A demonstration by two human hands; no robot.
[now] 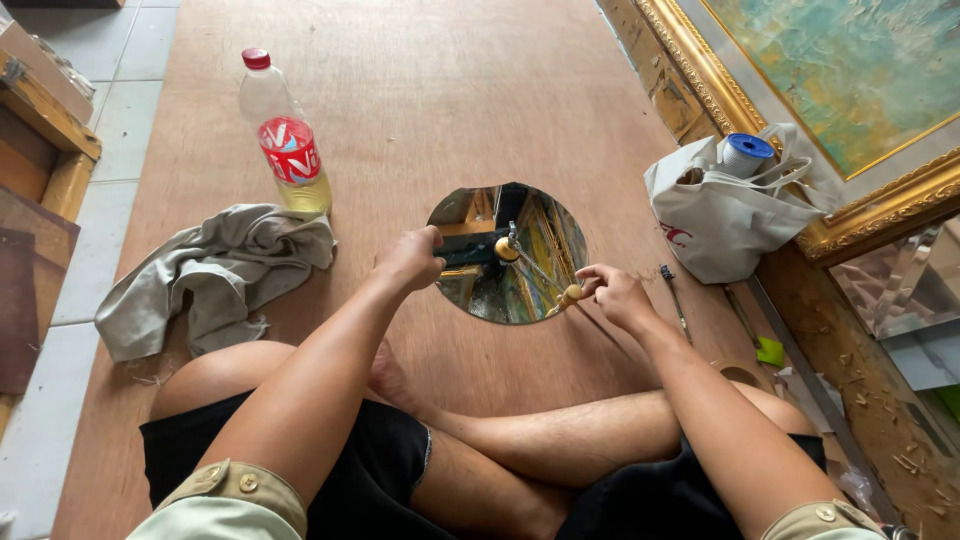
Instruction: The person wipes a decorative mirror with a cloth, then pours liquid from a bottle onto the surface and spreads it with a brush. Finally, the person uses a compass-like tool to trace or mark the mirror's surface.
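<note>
Mirror [505, 285], round, flat on brown board [420, 90] at centre, just beyond crossed legs. Left hand [410, 258] curled on mirror's rim at 9 o'clock, fingers folded, pressing edge. Right hand [615, 295] at 3 o'clock, fingers pinched shut round wooden handle of cutter [540, 270]; tool's thin arm running across glass to brass pivot [507, 248] near mirror's 12 o'clock. Bottle [285, 135] at 10 o'clock, clear, upright, red cap, red band label, yellowish liquid low inside. Grey cloth [215, 270] crumpled at 9 o'clock, touching bottle's base. White bag [715, 215] at 2 o'clock, small red mark on side, blue-topped spool [745, 152] poking out. Gilt frame [720, 85] behind bag, at 1 o'clock.
</note>
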